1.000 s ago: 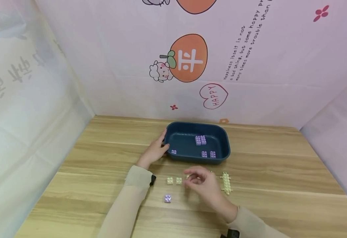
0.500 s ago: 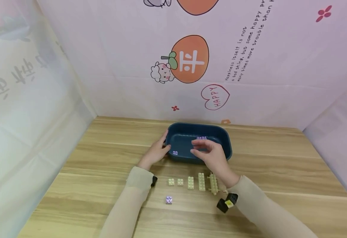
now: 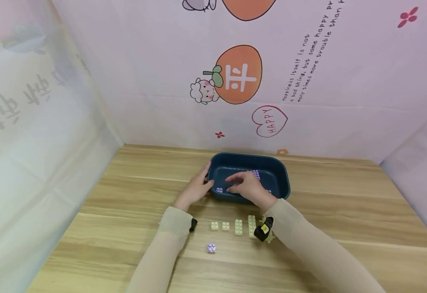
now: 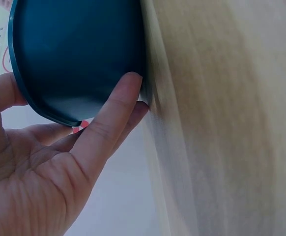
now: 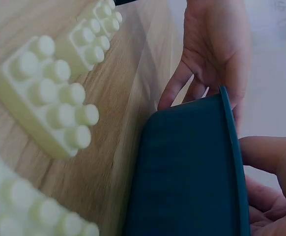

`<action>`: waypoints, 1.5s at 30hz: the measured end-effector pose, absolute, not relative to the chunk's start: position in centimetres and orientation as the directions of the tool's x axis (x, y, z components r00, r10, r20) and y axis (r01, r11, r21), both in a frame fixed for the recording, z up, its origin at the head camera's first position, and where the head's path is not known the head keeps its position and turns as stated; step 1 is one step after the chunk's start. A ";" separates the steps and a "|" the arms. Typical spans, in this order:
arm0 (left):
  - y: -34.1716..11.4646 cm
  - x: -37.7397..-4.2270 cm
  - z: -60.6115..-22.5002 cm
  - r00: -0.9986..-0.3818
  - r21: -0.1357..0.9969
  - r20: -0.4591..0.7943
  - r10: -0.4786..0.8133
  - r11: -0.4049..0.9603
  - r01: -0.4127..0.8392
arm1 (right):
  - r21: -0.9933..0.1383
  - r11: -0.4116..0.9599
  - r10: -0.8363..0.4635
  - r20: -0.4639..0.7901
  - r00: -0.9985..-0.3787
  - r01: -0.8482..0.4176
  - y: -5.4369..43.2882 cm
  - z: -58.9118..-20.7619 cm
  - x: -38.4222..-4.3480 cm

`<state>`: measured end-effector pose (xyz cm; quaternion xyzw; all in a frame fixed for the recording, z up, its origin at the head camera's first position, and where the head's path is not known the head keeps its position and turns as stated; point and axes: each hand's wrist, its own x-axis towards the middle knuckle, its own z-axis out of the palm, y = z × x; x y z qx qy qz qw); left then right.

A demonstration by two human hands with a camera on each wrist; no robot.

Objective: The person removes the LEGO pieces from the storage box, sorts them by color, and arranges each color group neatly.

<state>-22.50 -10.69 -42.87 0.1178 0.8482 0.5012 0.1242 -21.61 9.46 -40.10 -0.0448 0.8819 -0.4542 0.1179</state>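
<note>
A dark blue plastic bin (image 3: pixel 231 162) stands on the table with several small purple building bricks inside. My left hand (image 3: pixel 194 190) holds the bin's left end; in the left wrist view, fingers (image 4: pixel 111 115) lie along the outside of its wall (image 4: pixel 84 49). Reaching over the near rim, my right hand (image 3: pixel 248 187) is inside the bin, thumb and index finger apart. Just left of those fingertips lies a purple brick (image 3: pixel 219 190). More purple bricks (image 3: pixel 256 174) show behind the right hand, partly hidden. I see nothing between the right fingers.
A row of cream bricks (image 3: pixel 238 227) lies in front of the bin. At its right end a cream piece with side pegs (image 3: pixel 270 238) is mostly covered by my right wrist camera (image 3: pixel 262 232). One purple brick (image 3: pixel 211 248) lies nearer me. A printed cloth wall rises behind.
My right hand has moved from above the cream bricks up into the bin, then lower and leftward toward the purple brick at its left. My left hand stays at the bin's end.
</note>
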 end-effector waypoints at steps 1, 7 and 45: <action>-10.7 -22.5 -42.9 -0.941 0.880 -0.095 0.324 0.470 0.073 | -0.810 0.586 -0.182 -0.179 -0.967 0.040 9.3 -40.2 -21.7; -10.6 -22.6 -43.1 -0.941 0.886 -0.102 0.323 0.459 0.062 | -0.806 0.590 -0.190 -0.210 -0.959 0.060 8.7 -40.5 -22.2; -10.8 -22.9 -43.3 -0.946 0.858 -0.109 0.307 0.509 0.067 | -0.657 0.749 -0.319 -0.243 -0.916 -0.086 6.2 -41.1 -24.2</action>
